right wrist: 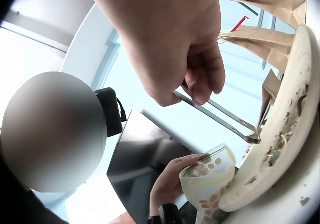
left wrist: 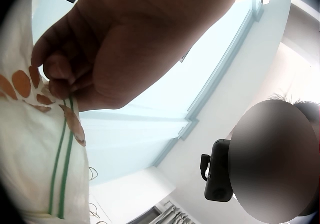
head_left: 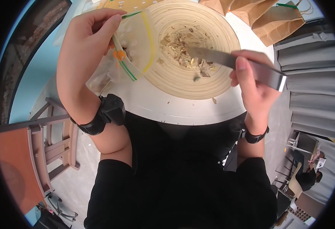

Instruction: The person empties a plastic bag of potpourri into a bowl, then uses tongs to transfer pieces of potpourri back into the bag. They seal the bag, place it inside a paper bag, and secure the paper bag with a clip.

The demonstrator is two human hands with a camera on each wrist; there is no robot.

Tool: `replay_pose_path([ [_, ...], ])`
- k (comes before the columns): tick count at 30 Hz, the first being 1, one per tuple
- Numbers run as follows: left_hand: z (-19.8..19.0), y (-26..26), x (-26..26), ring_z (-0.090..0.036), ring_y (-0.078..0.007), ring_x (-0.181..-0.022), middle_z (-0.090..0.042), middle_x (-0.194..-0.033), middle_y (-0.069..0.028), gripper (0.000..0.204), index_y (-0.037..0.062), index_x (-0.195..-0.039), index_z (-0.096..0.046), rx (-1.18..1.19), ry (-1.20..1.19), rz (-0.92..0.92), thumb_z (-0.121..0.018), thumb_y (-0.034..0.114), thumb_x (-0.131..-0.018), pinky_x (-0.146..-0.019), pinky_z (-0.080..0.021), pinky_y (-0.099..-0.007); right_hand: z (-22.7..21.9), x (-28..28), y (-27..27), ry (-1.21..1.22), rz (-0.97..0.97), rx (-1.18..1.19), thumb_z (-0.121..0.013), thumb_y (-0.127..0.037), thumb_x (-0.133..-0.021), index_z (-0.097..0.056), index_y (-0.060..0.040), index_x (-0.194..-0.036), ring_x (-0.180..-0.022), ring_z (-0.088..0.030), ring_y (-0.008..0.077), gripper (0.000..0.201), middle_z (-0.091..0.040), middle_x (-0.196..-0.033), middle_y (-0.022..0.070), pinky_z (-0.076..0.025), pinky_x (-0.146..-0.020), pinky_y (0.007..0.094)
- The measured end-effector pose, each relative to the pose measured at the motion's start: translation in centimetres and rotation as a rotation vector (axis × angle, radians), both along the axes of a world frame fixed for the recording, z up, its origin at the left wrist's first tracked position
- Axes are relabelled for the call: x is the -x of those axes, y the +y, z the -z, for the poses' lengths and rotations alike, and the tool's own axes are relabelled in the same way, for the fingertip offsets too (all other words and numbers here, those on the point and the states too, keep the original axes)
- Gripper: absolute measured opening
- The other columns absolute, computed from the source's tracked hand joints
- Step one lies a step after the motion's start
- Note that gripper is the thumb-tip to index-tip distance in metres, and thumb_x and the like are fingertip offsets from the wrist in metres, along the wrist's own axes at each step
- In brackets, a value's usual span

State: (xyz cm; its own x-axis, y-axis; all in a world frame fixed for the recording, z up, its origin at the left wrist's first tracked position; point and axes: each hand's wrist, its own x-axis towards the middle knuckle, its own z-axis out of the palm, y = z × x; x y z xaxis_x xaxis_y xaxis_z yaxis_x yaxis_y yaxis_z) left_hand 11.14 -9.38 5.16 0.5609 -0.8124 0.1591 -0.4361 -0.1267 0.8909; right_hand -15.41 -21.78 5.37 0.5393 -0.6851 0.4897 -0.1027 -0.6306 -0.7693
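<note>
My left hand point(head_left: 84, 47) pinches the top edge of a clear zip bag point(head_left: 137, 42) with green and yellow seal lines and orange dots. The bag's mouth gapes toward the plate, and some dark bits show inside. In my right hand point(head_left: 257, 86) I grip metal tongs point(head_left: 219, 57), pinched between thumb and fingers. Their tips overlap a heap of dry brown, leafy scraps point(head_left: 182, 44) on a round, ringed wooden plate point(head_left: 175, 87). From the right wrist view, the tongs point(right wrist: 217, 116) reach down close to the plate point(right wrist: 235, 203), with the bag point(right wrist: 212, 176) beside its rim.
Brown paper bags point(head_left: 278, 23) stand behind the plate at the right. The white round table point(head_left: 167, 114) carries a few stray crumbs near its front edge. A wooden chair point(head_left: 57, 145) is at the left. Another person point(head_left: 308, 175) sits far off at the right.
</note>
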Motion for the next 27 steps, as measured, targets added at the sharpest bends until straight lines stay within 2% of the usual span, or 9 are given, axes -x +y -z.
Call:
replay_pose_path([
  [4,-0.2,-0.1,0.3,-0.048,-0.0037,-0.06,-0.06,-0.071,0.0014,0.026,-0.0025,-0.107,-0.069,-0.02,0.006,0.0,-0.058,0.016,-0.093,-0.053,-0.038,-0.0213,-0.7,-3.1,0.6,-0.224,-0.133,0.037,-0.071,-0.007,-0.086,-0.067,0.0049,-0.097,-0.062,-0.061,0.0102,0.017,-0.066,-0.075,0.0069,-0.047,-0.057,0.0219],
  [7,-0.1,0.1,0.1,-0.048,-0.0039,-0.06,-0.06,-0.071,0.0012,0.026,-0.0024,-0.107,-0.069,-0.012,0.003,-0.003,-0.058,0.016,-0.092,-0.053,-0.039,-0.0211,0.0,-3.6,0.2,-0.192,-0.136,0.047,-0.067,-0.009,-0.09,-0.066,0.0069,-0.1,-0.061,-0.062,0.012,0.019,-0.066,-0.077,0.0103,-0.048,-0.054,0.0226],
  [11,-0.1,0.3,-0.4,-0.05,-0.0049,-0.062,-0.061,-0.073,0.0002,0.026,-0.0032,-0.106,-0.069,-0.006,-0.017,0.002,-0.059,0.016,-0.092,-0.055,-0.041,-0.0216,0.8,-1.5,-0.4,-0.03,-0.019,-0.144,-0.073,-0.009,-0.086,-0.069,0.0025,-0.092,-0.061,-0.06,0.0069,0.014,-0.066,-0.07,0.0035,-0.047,-0.055,0.0201],
  [13,0.3,0.0,-0.6,-0.045,-0.0035,-0.057,-0.058,-0.07,0.0019,0.026,-0.0018,-0.108,-0.07,0.005,-0.032,0.01,-0.06,0.017,-0.094,-0.051,-0.035,-0.0193,1.3,-1.1,-0.2,0.108,0.015,-0.152,-0.073,-0.01,-0.085,-0.069,0.0019,-0.088,-0.059,-0.059,0.006,0.012,-0.066,-0.066,0.0025,-0.046,-0.054,0.0199],
  [14,0.4,-0.1,-0.6,-0.043,-0.0029,-0.054,-0.056,-0.069,0.0028,0.025,-0.0011,-0.108,-0.07,0.011,-0.042,0.017,-0.06,0.018,-0.095,-0.049,-0.032,-0.0181,1.7,-1.2,0.0,0.163,0.039,-0.112,-0.072,-0.009,-0.084,-0.069,0.0005,-0.084,-0.055,-0.057,0.005,0.01,-0.066,-0.063,0.0016,-0.046,-0.052,0.0199],
  [20,0.1,0.2,-0.2,-0.043,-0.0029,-0.053,-0.057,-0.069,0.0023,0.025,-0.0013,-0.108,-0.07,0.016,-0.029,0.019,-0.06,0.017,-0.095,-0.048,-0.032,-0.0186,1.3,-1.4,0.5,0.248,0.005,0.086,-0.071,-0.008,-0.084,-0.069,-0.0006,-0.084,-0.052,-0.056,0.0049,0.008,-0.064,-0.061,0.0014,-0.045,-0.051,0.0206],
  [23,0.0,0.4,-0.2,-0.043,-0.0031,-0.053,-0.057,-0.07,0.0022,0.025,-0.0017,-0.109,-0.07,0.021,-0.036,0.009,-0.06,0.017,-0.095,-0.048,-0.032,-0.0189,1.1,-1.5,0.5,0.228,0.013,0.056,-0.072,-0.008,-0.084,-0.069,0.0,-0.084,-0.052,-0.056,0.006,0.009,-0.063,-0.06,0.0011,-0.045,-0.051,0.0208],
  [26,0.2,0.3,0.1,-0.042,-0.0033,-0.053,-0.057,-0.07,0.0022,0.025,-0.0018,-0.109,-0.07,0.031,-0.012,0.024,-0.06,0.017,-0.095,-0.049,-0.032,-0.0192,0.5,-2.2,0.5,0.02,0.022,-0.025,-0.073,-0.007,-0.083,-0.069,0.0011,-0.086,-0.055,-0.058,0.0078,0.01,-0.064,-0.064,0.0015,-0.045,-0.054,0.0206],
  [27,0.1,0.3,0.2,-0.046,-0.0042,-0.056,-0.059,-0.071,0.0011,0.026,-0.0027,-0.108,-0.069,0.017,-0.003,0.018,-0.059,0.016,-0.094,-0.052,-0.036,-0.0204,0.1,-2.5,0.6,-0.029,0.002,0.018,-0.073,-0.007,-0.082,-0.07,0.0014,-0.087,-0.056,-0.058,0.008,0.01,-0.065,-0.065,0.0018,-0.046,-0.055,0.0205],
])
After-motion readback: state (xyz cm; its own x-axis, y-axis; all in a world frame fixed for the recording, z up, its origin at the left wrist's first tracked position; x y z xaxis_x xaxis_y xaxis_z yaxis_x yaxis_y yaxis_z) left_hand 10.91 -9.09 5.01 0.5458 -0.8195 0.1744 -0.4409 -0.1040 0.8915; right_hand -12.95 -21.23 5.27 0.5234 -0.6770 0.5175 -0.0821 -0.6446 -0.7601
